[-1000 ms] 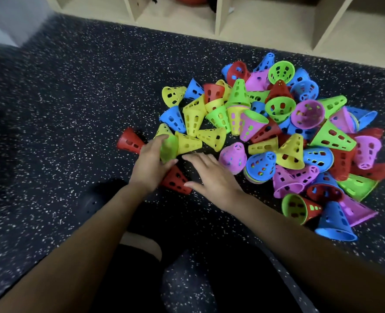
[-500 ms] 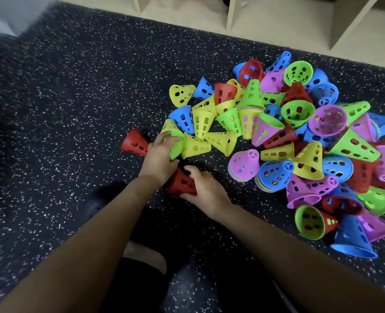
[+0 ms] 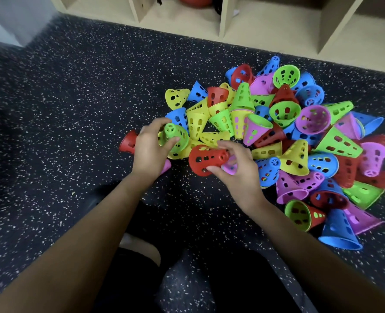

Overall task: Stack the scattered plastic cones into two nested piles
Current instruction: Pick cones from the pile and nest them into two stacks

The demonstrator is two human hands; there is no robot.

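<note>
Left hand (image 3: 149,150) grips a green cone (image 3: 174,137) while right hand (image 3: 236,170) holds a red cone (image 3: 206,160) sideways, apparently ready for nesting together.

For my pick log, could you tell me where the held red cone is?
In the head view, the red cone lies sideways in the right hand, at the left edge of the pile, right of the green cone in the left hand.
</note>
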